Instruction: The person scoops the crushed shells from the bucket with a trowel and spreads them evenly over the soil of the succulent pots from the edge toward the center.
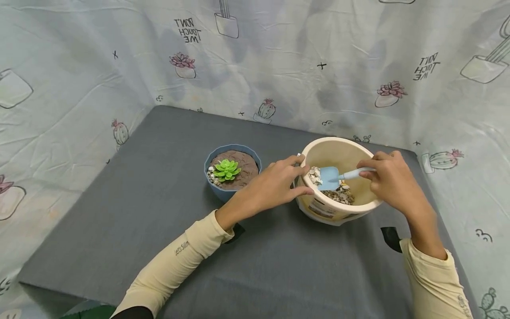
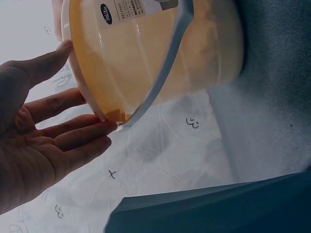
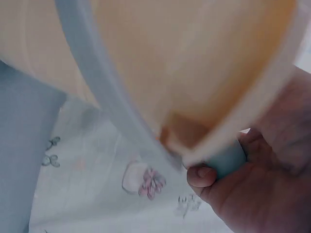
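Observation:
In the head view my right hand (image 1: pixel 388 179) grips the pale handle of a small blue shovel (image 1: pixel 330 178) inside a cream bucket (image 1: pixel 338 144). Its blade, with light pebbles (image 1: pixel 314 176) at its tip, is tilted toward the left wall. Below it, more pebbles (image 1: pixel 341 195) lie in the bucket. My left hand (image 1: pixel 275 181) holds the bucket's left rim, thumb and fingers spread along it. A grey-blue bail handle (image 2: pixel 167 73) hangs against the bucket in the left wrist view. In the right wrist view, part of the shovel handle (image 3: pixel 228 162) shows within my curled fingers.
A blue faceted pot (image 1: pixel 223 192) stands left of the bucket, holding brown soil (image 1: pixel 245 166), a green succulent (image 1: pixel 227 170) and small stones (image 1: pixel 213 176). Grey cloth (image 1: pixel 131 212) covers the table. Printed curtains (image 1: pixel 279 53) enclose its back and sides. Black patches (image 1: pixel 392 238) lie near both forearms.

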### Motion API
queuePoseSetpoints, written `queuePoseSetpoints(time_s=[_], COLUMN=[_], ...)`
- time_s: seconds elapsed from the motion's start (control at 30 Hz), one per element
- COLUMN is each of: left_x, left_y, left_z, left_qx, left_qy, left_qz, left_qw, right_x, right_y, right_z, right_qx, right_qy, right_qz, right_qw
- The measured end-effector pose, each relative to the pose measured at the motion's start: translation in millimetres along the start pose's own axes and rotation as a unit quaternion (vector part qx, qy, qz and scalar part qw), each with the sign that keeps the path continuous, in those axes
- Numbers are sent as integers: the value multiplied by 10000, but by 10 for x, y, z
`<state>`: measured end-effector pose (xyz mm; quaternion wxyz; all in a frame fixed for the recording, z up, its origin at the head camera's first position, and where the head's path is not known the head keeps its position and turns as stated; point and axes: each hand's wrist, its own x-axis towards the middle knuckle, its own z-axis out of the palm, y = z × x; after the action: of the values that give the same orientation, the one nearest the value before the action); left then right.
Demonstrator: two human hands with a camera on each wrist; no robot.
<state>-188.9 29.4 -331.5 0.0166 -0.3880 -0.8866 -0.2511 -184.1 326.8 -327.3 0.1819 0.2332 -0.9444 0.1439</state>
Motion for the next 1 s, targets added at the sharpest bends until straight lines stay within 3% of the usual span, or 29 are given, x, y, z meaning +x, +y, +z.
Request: queuePoseSetpoints(time_s=[0.17,0.53,0.73,0.87,1.0], left_x=[-22,-71,-89,-142,-290], left_y=[4,-16,-125,-211,-358], left_z=[-4,-7,-53,-188,-456], left_qx=[-73,-328,-251,-147,-203], left_qy=[-89,-222,-463,-673,-709], left_qz=[-67,-206,-77,-62,-304], left_qw=[9999,9990,9986,9976,9968], right_x=[-92,-283,-352,-351,-307], right_y=[29,90,57,-20,-149], right_z=[-119,-220,-370,-477,-529], right_qx=[166,291,448,562,748], right_qy=[408,690,816,1201,1522], right_qz=[401,1126,1538,1519,1317], right_qw=[9982,9908,9837,9795,9767])
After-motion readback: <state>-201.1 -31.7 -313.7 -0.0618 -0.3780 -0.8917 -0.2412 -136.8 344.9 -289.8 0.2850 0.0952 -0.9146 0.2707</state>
